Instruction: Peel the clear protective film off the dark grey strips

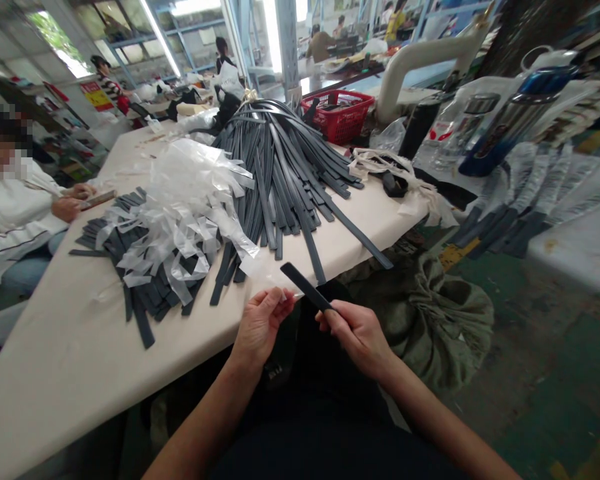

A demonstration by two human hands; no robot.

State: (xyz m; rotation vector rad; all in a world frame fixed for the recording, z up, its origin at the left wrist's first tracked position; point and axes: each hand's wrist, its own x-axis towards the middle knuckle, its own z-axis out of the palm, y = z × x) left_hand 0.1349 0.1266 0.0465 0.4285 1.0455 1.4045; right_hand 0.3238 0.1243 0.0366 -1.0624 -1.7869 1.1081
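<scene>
Dark-grey strip (305, 285), near end gripped by right hand (359, 335), presumably leaving the tip free; left hand (261, 325) pinching clear film (298, 295), nearside of strip bundle (280, 167).

The lower end of the dark strip (303, 285) is hidden inside the right hand (357, 335), and the clear film (297, 295) pinched by the left hand (261, 327) is mostly covered by its fingers, near the middle of the frame. Much of the strip pile (145, 317) at centre left is covered by crumpled plastic sleeves (185, 183), while the table (55, 393) and a blurred-faced co-worker (10, 207) are cut off by the left edge. The lettering on the blue bottle (523, 110), upper right, cannot be read.
</scene>
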